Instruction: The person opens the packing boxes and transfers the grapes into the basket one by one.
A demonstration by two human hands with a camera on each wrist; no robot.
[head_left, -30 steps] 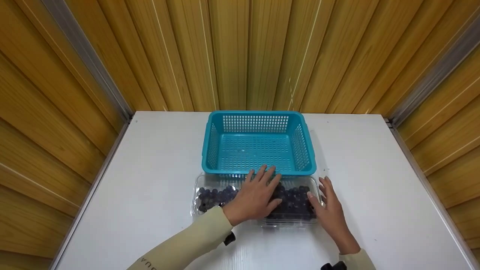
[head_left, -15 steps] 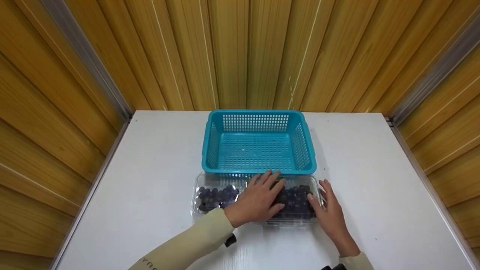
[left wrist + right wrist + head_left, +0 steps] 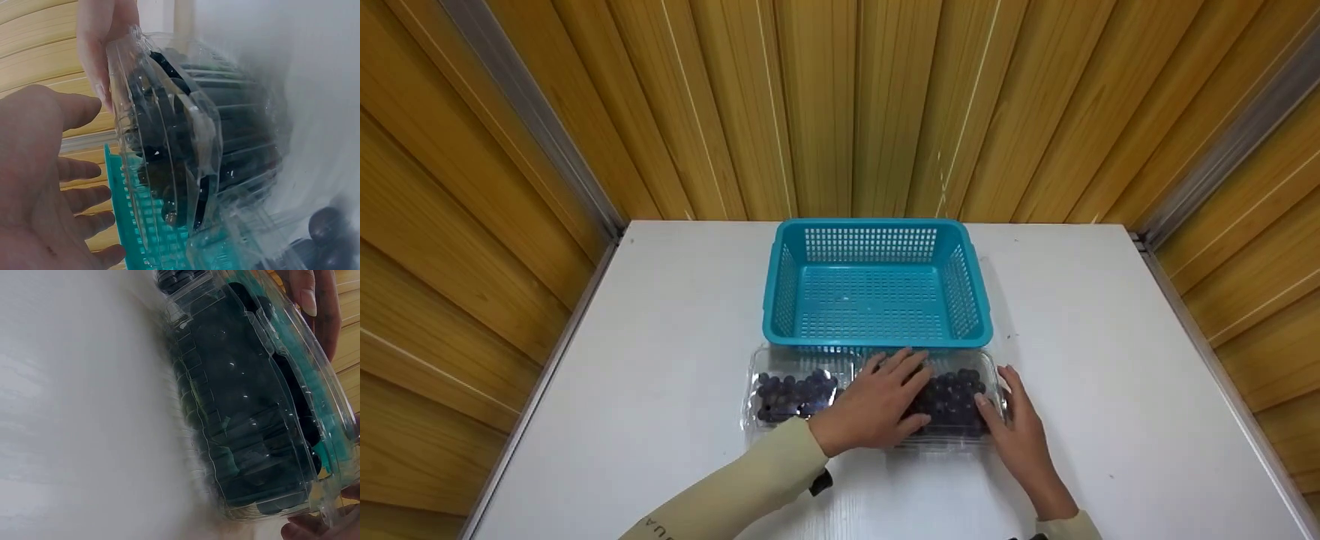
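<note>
Left hand (image 3: 874, 405): at lower centre of the head view, back upward, fingers extended and spread over the right box (image 3: 945, 441); it grasps nothing. In the left wrist view the fingers lie close to the lid (image 3: 135, 163), and whether they touch it I cannot tell.
Right hand (image 3: 1024, 435): at lower right of the head view, grasping the right end of that box, thumb over the lid's edge and fingers along the end wall; how firmly, I cannot tell.
Right box: clear plastic, at lower centre right of the head view, just in front of the basket (image 3: 870, 292), level on the table (image 3: 682, 337).
Its grapes (image 3: 956, 397): dark, heaped inside, seen through the plastic.
Left box (image 3: 806, 358): clear too, just beside the first at lower centre left, with dark grapes in it.
Basket: blue, with slatted sides, upright mid-frame behind both boxes.
Table: white, across the middle and lower frame.
Sleeves (image 3: 750, 476): pale; the left one has dark lettering.
Wall (image 3: 855, 97): wood-patterned panels across the upper frame.
</note>
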